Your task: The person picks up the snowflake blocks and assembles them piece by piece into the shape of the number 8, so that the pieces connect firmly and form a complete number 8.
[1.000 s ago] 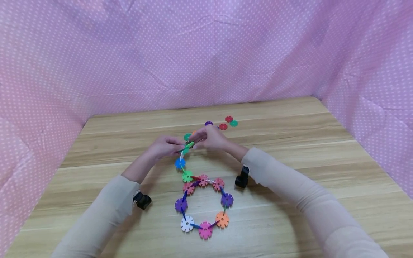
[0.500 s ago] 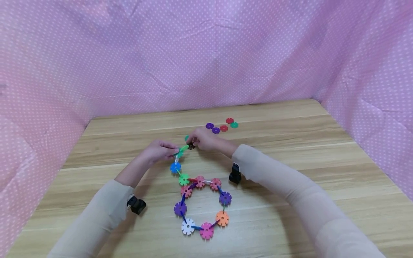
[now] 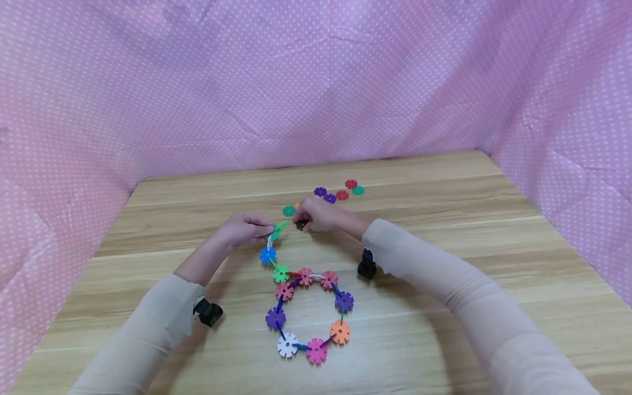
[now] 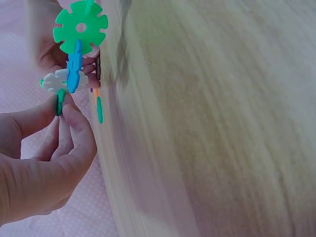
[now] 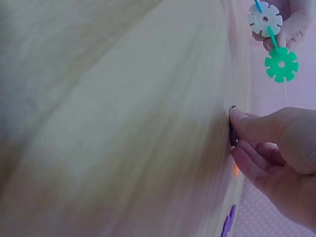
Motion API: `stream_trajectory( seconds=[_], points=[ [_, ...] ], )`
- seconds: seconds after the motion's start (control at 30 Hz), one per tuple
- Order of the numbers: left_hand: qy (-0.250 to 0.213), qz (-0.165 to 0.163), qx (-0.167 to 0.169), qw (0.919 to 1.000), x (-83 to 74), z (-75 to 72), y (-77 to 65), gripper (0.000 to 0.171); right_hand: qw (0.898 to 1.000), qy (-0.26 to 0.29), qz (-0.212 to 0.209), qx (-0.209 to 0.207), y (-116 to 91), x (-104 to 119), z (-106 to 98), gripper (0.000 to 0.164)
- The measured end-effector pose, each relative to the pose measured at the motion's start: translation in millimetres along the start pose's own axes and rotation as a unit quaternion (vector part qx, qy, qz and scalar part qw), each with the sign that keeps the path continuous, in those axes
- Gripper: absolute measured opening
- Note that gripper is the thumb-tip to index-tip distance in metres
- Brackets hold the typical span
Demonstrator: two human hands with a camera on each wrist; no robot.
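Observation:
In the head view, my left hand (image 3: pixel 242 230) pinches a green notched disc (image 3: pixel 275 232) at the upper end of a chain of slotted plastic discs. A light green disc (image 3: pixel 282 225) sticks out from it on the right. Below, the chain runs through a blue disc (image 3: pixel 268 255) and a lime disc (image 3: pixel 281 273) to a ring of joined discs, among them a white disc (image 3: pixel 287 345) and a pink disc (image 3: pixel 316 351). My right hand (image 3: pixel 320 214) pinches a dark brown disc (image 3: pixel 301 224) low at the tabletop; the right wrist view shows thumb and fingertips at its edge.
Behind the hands lie loose discs: a green one (image 3: pixel 288 210), an orange one (image 3: pixel 297 205) partly hidden by the right hand, purple ones (image 3: pixel 320 191), red ones (image 3: pixel 351 184) and another green disc (image 3: pixel 357 190). Pink dotted cloth (image 3: pixel 316 109) hangs around the wooden table (image 3: pixel 419 247).
My right hand has left the light green disc beside the left hand and taken the dark brown disc, shifting it slightly right. The left hand moved a little left with the chain's end.

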State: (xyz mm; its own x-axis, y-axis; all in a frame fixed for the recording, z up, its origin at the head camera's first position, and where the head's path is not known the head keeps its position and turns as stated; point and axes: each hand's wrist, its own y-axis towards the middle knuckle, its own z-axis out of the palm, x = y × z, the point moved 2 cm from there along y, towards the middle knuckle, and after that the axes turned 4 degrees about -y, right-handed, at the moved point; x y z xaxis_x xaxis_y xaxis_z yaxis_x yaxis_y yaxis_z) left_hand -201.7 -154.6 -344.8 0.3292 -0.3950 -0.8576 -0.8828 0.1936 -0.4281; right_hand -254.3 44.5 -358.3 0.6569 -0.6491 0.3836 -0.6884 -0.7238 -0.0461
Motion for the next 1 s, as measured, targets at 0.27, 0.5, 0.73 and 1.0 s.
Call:
stream_trajectory(
  seconds=[0.27,0.5,0.73,1.0],
  points=[
    [0.0,-0.001,0.002,1.0,0.7,1.5,-1.1,0.033,0.999,0.021,0.034,0.01,1.2,-3.7,-0.8,0.026],
    [-0.007,-0.001,0.004,1.0,1.7,2.4,-1.6,0.033,0.995,0.06,0.074,0.039,1.8,-3.0,0.1,0.026],
    [-0.008,-0.005,0.003,0.9999,1.0,3.5,-0.3,0.034,0.993,0.066,0.089,0.05,1.4,-0.3,-0.9,0.029],
    [-0.013,-0.008,0.005,0.9999,-0.4,5.0,-0.6,0.034,0.981,0.157,0.117,-0.004,-2.4,-2.8,-5.0,0.021]
  ],
)
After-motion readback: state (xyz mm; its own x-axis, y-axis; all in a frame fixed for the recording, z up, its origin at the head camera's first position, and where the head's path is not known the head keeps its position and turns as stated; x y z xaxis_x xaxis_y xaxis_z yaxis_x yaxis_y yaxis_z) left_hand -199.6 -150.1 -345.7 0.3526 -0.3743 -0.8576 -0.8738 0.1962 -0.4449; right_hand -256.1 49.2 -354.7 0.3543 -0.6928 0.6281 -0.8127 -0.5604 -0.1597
